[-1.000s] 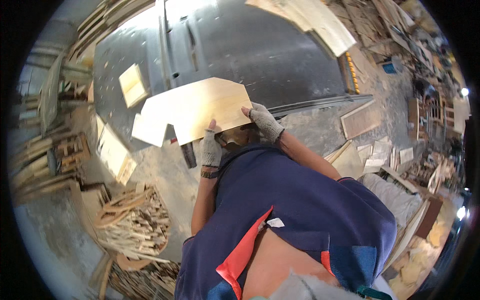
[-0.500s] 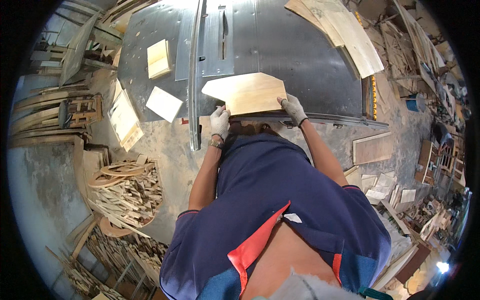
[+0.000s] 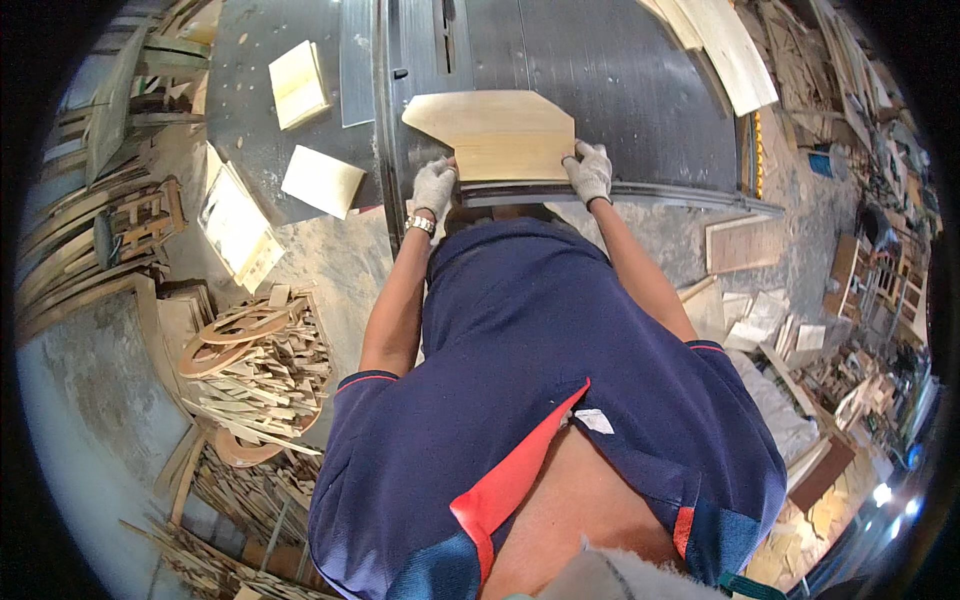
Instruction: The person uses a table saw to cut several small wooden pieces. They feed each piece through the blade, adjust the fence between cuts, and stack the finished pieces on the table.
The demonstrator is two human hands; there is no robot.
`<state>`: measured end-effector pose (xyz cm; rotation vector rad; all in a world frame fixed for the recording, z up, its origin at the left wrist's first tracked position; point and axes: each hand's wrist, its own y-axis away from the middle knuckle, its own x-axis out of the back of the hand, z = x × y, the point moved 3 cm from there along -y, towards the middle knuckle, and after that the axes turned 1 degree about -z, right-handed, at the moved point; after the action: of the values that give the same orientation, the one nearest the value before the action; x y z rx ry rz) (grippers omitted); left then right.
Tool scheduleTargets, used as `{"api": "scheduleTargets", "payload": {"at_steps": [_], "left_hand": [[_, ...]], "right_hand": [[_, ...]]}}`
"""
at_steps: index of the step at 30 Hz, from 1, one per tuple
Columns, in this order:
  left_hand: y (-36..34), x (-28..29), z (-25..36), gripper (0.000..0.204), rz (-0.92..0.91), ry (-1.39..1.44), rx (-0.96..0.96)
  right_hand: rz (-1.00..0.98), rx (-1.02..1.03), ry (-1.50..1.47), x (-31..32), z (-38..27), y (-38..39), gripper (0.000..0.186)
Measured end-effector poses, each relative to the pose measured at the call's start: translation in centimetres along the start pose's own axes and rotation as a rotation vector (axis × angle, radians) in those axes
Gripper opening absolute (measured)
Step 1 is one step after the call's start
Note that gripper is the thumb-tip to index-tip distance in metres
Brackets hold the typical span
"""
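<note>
A pale wooden board point(image 3: 500, 130) with slanted corners lies flat at the near edge of the dark metal saw table point(image 3: 620, 110). My left hand point(image 3: 434, 187), in a light knitted glove, grips the board's lower left corner with thumb and fingers. At the right edge my right hand point(image 3: 589, 171), gloved too, pinches the board near its lower corner. Beyond the board, a narrow slot point(image 3: 446, 38) runs away from me through a metal insert. Close to my left hand, a long metal rail point(image 3: 385, 110) crosses the table lengthwise.
Left of the rail sit a small stack of pale boards point(image 3: 299, 85) and a single board point(image 3: 322, 181). Longer planks point(image 3: 725, 50) lie at the far right of the table. A heap of offcuts point(image 3: 265, 360) is on the floor at left; a framed panel point(image 3: 745, 243) lies at right.
The board has turned slightly, so its near edge now runs along the table edge. Both hands stay on it. The whole view has shifted, with the table higher in the picture.
</note>
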<state>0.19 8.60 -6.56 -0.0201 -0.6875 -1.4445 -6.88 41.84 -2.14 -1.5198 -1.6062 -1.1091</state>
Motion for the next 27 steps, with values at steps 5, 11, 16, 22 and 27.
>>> {"api": "scheduleTargets", "payload": {"at_steps": [5, 11, 16, 22, 27], "left_hand": [[0.7, 0.9, -0.3, 0.036, -0.093, 0.230, 0.021], [0.9, 1.8, 0.5, 0.037, -0.161, 0.156, 0.016], [0.8, 1.7, -0.4, 0.037, -0.178, 0.167, 0.020], [0.0, 1.1, -1.7, 0.038, -0.256, 0.216, 0.035], [0.4, 1.5, -0.8, 0.040, -0.270, 0.185, 0.050]], "right_hand": [[-0.082, -0.020, -0.060, 0.1, 0.1, 0.2, 0.043], [-0.084, -0.033, -0.034, 0.5, -0.5, 0.5, 0.040], [-0.056, -0.056, -0.022, 0.1, -0.6, 0.5, 0.039], [0.003, -0.079, 0.026, -0.2, -0.8, 0.7, 0.041], [-0.023, -0.069, 0.054, 0.0, -1.1, 0.7, 0.042]]}}
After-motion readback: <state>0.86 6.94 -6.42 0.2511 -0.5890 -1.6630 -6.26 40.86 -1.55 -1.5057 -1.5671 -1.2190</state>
